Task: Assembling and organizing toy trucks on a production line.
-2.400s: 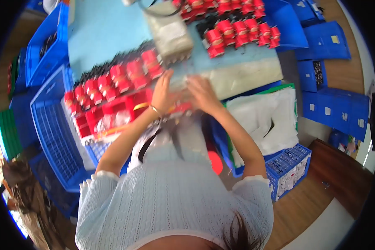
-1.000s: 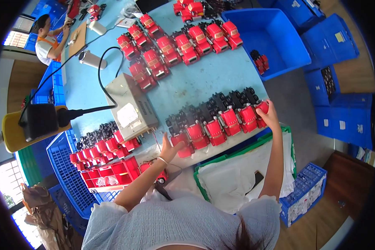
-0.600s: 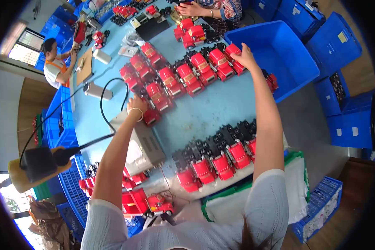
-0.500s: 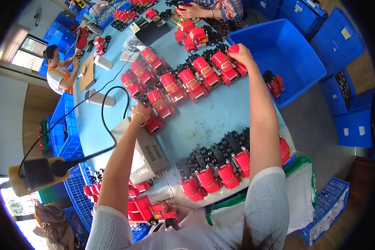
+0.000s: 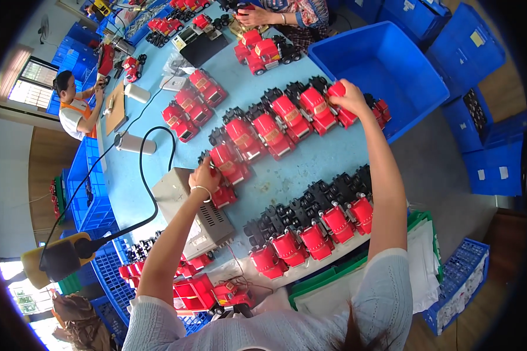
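A slanting row of red toy trucks [image 5: 273,136] with black chassis stands side by side on the light blue table, between my two hands. My left hand [image 5: 202,176] is closed on the toy truck [image 5: 223,196] at the row's near left end. At the far right end, my right hand [image 5: 352,98] grips another toy truck [image 5: 337,89], its fingers over the red cab. Both hands press the row from its ends, and the trucks touch or nearly touch. Beyond the row, a separate group of three toy trucks [image 5: 187,111] stands apart. My fingertips are partly hidden.
Several toy trucks [image 5: 319,241] line the near table edge. A grey metal box [image 5: 208,225] with a black cable stands by my left forearm. A large blue bin [image 5: 386,41] is at the right, with a truck at its near wall. Two co-workers [image 5: 76,108] [image 5: 295,16] sit around the table.
The row of trucks has moved toward me and a little right with both hands on its ends. A gap now separates it from the three trucks behind. The view has shifted slightly.
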`<state>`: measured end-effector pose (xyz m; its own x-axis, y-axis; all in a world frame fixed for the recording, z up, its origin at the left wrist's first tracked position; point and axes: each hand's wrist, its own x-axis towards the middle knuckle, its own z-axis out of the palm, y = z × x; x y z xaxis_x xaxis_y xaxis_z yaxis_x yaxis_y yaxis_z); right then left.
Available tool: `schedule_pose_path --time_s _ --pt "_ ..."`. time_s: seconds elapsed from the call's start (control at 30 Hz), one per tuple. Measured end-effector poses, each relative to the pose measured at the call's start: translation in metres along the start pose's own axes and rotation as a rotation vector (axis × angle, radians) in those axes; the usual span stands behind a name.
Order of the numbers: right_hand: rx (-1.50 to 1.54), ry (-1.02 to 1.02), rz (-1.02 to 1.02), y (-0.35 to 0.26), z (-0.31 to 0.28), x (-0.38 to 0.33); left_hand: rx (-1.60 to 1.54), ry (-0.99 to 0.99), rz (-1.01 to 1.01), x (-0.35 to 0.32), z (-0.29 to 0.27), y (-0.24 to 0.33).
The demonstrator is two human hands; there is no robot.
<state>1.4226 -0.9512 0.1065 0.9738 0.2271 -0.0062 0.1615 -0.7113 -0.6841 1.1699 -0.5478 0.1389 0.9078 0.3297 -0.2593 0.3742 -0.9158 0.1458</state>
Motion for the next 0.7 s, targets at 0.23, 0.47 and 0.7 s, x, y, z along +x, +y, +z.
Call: schedule_pose_path --time_s 0.23,0.47,0.7 --pt "0.03 -0.005 0.032 0.012 -0.023 -0.096 -0.051 -0.083 0.014 -0.08 0.009 0.007" --pt "0.101 0.045 0.125 -0.004 -0.025 -0.131 -0.131 0.035 0.013 -0.125 0.011 0.012" --pt "0.167 -0.118 -0.313 -0.238 0.015 -0.282 -0.545 0.154 0.492 -0.277 -0.029 -0.036"
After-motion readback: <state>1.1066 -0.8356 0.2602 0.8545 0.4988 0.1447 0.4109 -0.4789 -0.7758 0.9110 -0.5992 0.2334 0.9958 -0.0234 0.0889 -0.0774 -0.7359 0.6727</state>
